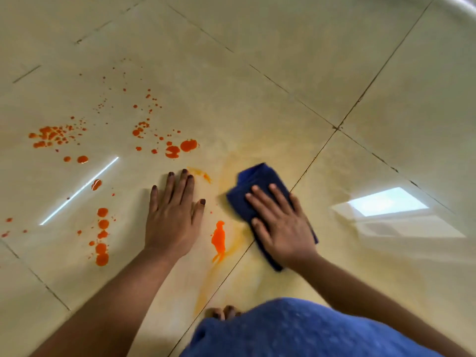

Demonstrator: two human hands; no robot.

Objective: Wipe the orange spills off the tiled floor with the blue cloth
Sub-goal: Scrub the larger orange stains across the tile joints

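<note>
The right hand (279, 222) lies flat on the cloth (260, 199), a little right of the frame's centre, fingers straight and spread, pressing it to the floor (283, 73); its grip is wide, nothing curled round the fabric. The cloth is bunched, its far end sticking out beyond the fingertips toward the upper left. The left hand (172, 217) rests palm down on the bare tile just left of it, fingers straight and slightly apart, grip wide and holding nothing. Between the two hands sits one long orange spill (218, 238), apart from both, with a pale yellow smear around the cloth and trailing toward the bottom of the frame. More orange spills (103, 235) dot the left half: a row of blobs at lower left, clusters at middle left, fine specks higher up. Blue clothing (309, 333) and toes (224, 311) show at the bottom.
</note>
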